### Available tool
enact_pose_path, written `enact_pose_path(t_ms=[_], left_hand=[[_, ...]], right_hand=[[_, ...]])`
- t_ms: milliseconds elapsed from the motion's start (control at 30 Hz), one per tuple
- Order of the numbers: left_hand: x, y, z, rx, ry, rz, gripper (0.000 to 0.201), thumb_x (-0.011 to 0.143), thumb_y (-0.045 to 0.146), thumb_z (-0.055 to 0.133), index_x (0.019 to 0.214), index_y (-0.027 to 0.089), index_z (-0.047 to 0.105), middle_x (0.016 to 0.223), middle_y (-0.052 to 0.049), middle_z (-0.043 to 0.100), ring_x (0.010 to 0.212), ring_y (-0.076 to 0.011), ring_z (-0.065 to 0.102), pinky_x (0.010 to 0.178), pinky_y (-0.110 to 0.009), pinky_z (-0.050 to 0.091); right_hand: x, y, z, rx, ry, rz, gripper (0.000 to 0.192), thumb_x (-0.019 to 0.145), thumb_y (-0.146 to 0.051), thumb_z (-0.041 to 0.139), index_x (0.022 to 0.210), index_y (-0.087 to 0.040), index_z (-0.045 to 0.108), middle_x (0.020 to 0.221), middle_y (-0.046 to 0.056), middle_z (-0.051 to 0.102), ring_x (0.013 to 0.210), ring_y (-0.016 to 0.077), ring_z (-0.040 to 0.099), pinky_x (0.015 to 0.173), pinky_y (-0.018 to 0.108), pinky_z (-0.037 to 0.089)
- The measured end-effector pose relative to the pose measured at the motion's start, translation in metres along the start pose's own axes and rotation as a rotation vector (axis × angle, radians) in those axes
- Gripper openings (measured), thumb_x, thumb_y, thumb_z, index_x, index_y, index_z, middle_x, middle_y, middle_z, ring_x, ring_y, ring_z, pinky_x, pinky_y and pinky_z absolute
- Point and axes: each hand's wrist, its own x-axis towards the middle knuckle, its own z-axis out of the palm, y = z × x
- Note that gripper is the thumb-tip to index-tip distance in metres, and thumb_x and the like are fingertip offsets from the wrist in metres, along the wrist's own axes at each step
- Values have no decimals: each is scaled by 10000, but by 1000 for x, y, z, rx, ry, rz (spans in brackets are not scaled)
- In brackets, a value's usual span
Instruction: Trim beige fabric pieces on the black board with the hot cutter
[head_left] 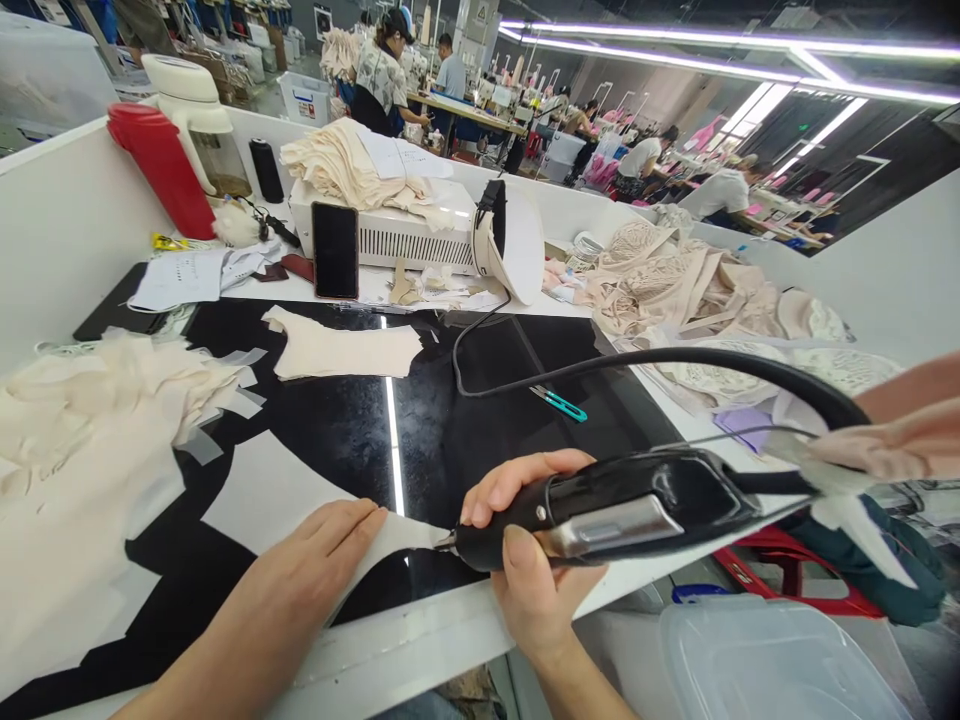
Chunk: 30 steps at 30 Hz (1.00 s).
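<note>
R hand (pixel 525 540) gripped black cutter tool (pixel 622 505) w/ tip at thin, floppy fabric piece (pixel 277 500); L hand (pixel 315 560) lay open, flat, pinning it near tip.

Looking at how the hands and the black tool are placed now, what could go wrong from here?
1. The left hand presses the pale fabric piece very close to the tip of the black handheld tool, so the fingertips could be touched by it.
2. The tool's black cable loops across the dark worktop near the small teal clippers; it might snag or drag them.
3. The right hand works near the table edge, so the piece might slip off.
</note>
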Motion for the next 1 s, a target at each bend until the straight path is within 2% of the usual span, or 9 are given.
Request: enact_pose_path(t_ms=[167, 300, 400, 533, 633, 733, 833, 900, 1000], left_hand=[[2, -3, -4, 53, -32, 24, 675, 736, -79, 381, 1353, 130, 557, 1260, -108, 703, 1107, -223, 700, 917, -316, 619], [4, 0, -7, 174, -19, 80, 637, 772, -92, 353, 1342, 82, 580, 1282, -123, 711, 1121, -237, 693, 937, -330, 588], [9, 3, -10, 235, -13, 123, 582, 792, -106, 327, 1247, 61, 648, 1216, -121, 735, 1078, -235, 694, 922, -321, 568], [12, 7, -11, 281, -1, 110, 559, 836, -117, 305, 1212, 66, 675, 1166, -107, 753, 1025, -241, 706, 871, -349, 565], [10, 11, -6, 311, 9, 90, 533, 895, -94, 296, 1245, 75, 661, 1190, -114, 752, 1039, -246, 711, 849, -361, 556], [6, 16, 0, 318, 1, 90, 436, 1029, 46, 307, 1317, 107, 629, 1243, -127, 741, 1083, -264, 716, 851, -375, 560], [3, 21, 3, 329, 3, 85, 414, 1121, 310, 319, 1378, 143, 597, 1281, -162, 726, 1105, -295, 723, 832, -394, 585], [2, 25, 5, 342, -7, 90, 479, 1094, 479, 420, 1407, 154, 580, 1305, -205, 709, 1121, -328, 724, 820, -408, 606], [-2, 33, 11, 367, -51, 99, 770, 877, 622, 751, 1455, 157, 546, 1361, -281, 659, 1158, -394, 708, 822, -436, 626]], right_hand=[[-5, -2, -2, -5, -14, 41, 326, 962, -288, 701, 1249, -300, 547, 861, -20, 627, 678, 134, 604, 611, 288, 527], [-10, -1, -5, -38, -31, 83, 255, 944, -295, 705, 1155, -261, 566, 834, -8, 628, 657, 147, 600, 588, 294, 485], [-12, -1, -5, -65, -33, 101, 248, 936, -320, 709, 1125, -259, 561, 822, -7, 634, 644, 151, 590, 580, 296, 473], [-11, -3, -3, -62, -25, 80, 244, 927, -334, 721, 1102, -256, 570, 819, -7, 627, 640, 151, 589, 571, 297, 476], [-11, -3, -1, -30, -17, 31, 267, 943, -333, 721, 1154, -274, 569, 843, -13, 626, 658, 146, 587, 578, 296, 484], [-12, -4, -1, -34, -22, 27, 273, 949, -327, 724, 1170, -292, 567, 850, -18, 630, 664, 144, 578, 585, 299, 479], [-14, -5, -2, -41, -38, 46, 243, 943, -313, 726, 1137, -280, 584, 861, -13, 625, 684, 142, 577, 593, 299, 466], [-15, -5, -3, -42, -38, 51, 243, 937, -311, 730, 1128, -275, 584, 867, -11, 623, 688, 143, 577, 598, 301, 467], [-16, -5, -4, -61, -37, 83, 212, 931, -327, 724, 1075, -253, 588, 846, -9, 619, 646, 139, 575, 586, 300, 463]])
